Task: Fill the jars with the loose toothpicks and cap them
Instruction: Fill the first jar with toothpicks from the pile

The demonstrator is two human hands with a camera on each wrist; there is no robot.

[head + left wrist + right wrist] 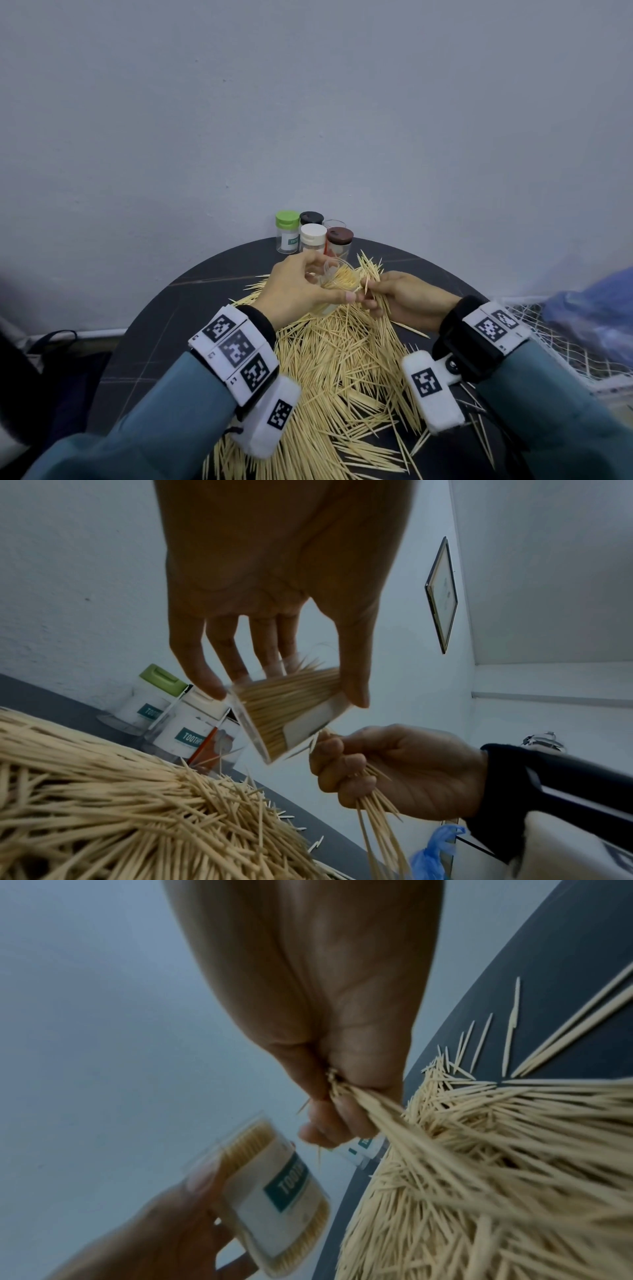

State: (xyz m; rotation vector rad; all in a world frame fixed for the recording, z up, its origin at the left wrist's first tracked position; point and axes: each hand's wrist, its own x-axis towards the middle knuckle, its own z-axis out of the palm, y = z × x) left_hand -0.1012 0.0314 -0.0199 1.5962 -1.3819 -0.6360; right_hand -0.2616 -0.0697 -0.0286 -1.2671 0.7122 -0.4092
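My left hand (301, 291) grips a clear, uncapped jar (334, 281) tilted above the pile, its mouth toward the right; the jar (291, 712) is packed with toothpicks and carries a white label (287, 1183). Just right of it, my right hand (387, 294) clutches a bundle of toothpicks (377, 813) in a fist, their tips close to the jar's mouth. The right hand (342, 1096) holds the bundle (373, 1112) just over the heap. A big heap of loose toothpicks (342, 370) covers the dark round table (171, 325).
At the table's far edge stand capped jars: green lid (287, 219), black lid (311, 218), white lid (313, 233), brown lid (339, 235), with a lidless clear jar (335, 224) behind. A white net (565, 349) and blue plastic bag (596, 308) lie to the right.
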